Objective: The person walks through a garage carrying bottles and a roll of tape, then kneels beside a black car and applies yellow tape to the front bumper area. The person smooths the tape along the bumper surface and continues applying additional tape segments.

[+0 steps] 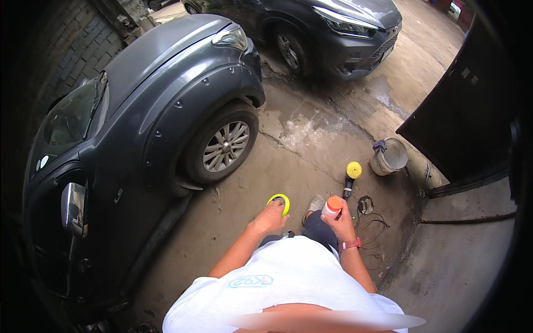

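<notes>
My left hand (271, 215) is closed on a round neon-yellow pad (286, 203), whose bright rim shows past my fingers; the hand covers most of its middle. In my right hand (343, 223) is a small pale jar (331, 212) with an orange-red lid (335, 203), held upright with the fingers wrapped round its side. Both hands are in front of my body, apart from each other. Beyond the jar, a black power polisher (348, 186) with a yellow foam pad (353, 170) lies on the ground.
A dark grey car (166, 105) with a silver-spoked wheel (226, 146) stands close on my left. Another dark car (355, 33) is farther ahead. To the right are a bucket (388, 158) with a dark cloth (380, 145) on its rim, a coiled cable (373, 227) and a dark metal gate (466, 111).
</notes>
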Tool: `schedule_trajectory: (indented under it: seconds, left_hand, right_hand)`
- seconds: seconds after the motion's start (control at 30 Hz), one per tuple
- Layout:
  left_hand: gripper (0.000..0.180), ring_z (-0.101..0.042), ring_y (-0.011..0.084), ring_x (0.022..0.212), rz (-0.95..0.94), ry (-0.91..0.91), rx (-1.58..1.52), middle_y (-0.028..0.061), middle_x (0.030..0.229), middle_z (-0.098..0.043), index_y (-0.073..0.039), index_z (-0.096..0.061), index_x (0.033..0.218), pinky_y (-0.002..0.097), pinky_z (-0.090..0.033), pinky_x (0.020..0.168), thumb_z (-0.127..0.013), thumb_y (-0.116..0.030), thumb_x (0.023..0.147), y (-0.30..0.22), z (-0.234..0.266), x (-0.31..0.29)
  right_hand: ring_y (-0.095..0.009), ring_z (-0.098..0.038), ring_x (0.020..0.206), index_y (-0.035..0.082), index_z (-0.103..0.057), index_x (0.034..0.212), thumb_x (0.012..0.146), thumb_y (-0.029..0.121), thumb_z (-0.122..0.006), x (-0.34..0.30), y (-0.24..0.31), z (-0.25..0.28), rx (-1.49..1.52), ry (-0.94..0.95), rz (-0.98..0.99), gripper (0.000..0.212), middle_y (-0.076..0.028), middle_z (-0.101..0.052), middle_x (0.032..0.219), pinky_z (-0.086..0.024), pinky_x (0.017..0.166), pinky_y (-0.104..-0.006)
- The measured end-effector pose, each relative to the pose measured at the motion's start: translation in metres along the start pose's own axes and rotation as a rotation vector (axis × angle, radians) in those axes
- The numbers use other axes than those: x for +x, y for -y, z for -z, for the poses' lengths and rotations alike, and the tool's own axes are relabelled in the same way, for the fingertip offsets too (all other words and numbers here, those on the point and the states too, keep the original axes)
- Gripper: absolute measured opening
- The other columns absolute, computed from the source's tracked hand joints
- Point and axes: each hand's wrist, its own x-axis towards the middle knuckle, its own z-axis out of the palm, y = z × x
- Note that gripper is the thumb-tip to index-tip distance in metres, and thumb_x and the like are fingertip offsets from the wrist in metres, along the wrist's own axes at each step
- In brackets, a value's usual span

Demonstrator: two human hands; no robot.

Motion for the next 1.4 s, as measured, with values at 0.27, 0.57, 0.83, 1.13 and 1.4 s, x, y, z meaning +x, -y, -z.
schedule_trajectory:
  seconds: [0.27,0.57,0.83,1.13,1.4]
  left_hand:
    - [0.030,-0.064,0.0413,0.123,-0.141,0.116,-0.010,0.0206,0.125,-0.067,-0.003,-0.076,0.127,0.0522,-0.057,0.101,-0.071,-0.019,0.103,-0.022,0.056,0.134]
    - [0.040,-0.073,0.0303,0.104,-0.096,-0.270,-0.484,0.0148,0.125,-0.072,-0.004,-0.071,0.136,0.0413,-0.061,0.084,-0.083,-0.016,0.100,-0.064,0.150,0.280]
    - [0.079,-0.071,0.0270,0.130,-0.027,-0.483,-0.753,0.0146,0.146,-0.068,-0.011,-0.063,0.159,0.0411,-0.068,0.096,-0.096,-0.030,0.089,-0.035,0.251,0.308]
    - [0.061,-0.076,0.0260,0.122,-0.019,-0.854,-0.446,0.0129,0.135,-0.072,-0.009,-0.073,0.146,0.0377,-0.070,0.092,-0.094,-0.019,0.089,0.090,0.421,0.360]
    - [0.065,-0.077,0.0297,0.116,0.434,-1.384,-0.022,0.0131,0.130,-0.075,-0.011,-0.069,0.151,0.0404,-0.066,0.097,-0.092,-0.026,0.092,0.309,0.644,0.328]
  right_hand:
    - [-0.020,-0.073,0.125,0.005,-0.061,0.149,0.086,0.014,-0.096,0.173,0.030,0.034,0.251,0.163,0.000,0.073,-0.009,-0.075,0.134,-0.056,0.112,-0.0382]
    - [-0.020,-0.068,0.128,0.010,-0.044,0.162,0.103,0.036,-0.086,0.349,0.113,0.026,0.115,0.386,0.040,0.077,-0.011,-0.069,0.141,-0.054,0.112,-0.0392]
    - [-0.034,-0.079,0.120,0.008,-0.051,0.156,0.098,0.036,-0.088,0.432,0.174,-0.033,-0.182,0.595,0.345,0.075,-0.021,-0.078,0.130,-0.062,0.101,-0.0432]
    - [-0.017,-0.063,0.080,0.007,-0.050,0.163,0.096,0.028,-0.090,0.538,0.256,-0.114,-0.297,0.526,0.216,0.081,-0.006,-0.066,0.087,-0.053,0.075,-0.0354]
    - [-0.015,-0.062,0.082,0.005,-0.066,0.148,0.102,0.026,-0.084,0.642,0.199,-0.103,-0.407,0.151,0.125,0.054,-0.004,-0.066,0.090,-0.053,0.077,-0.0328]
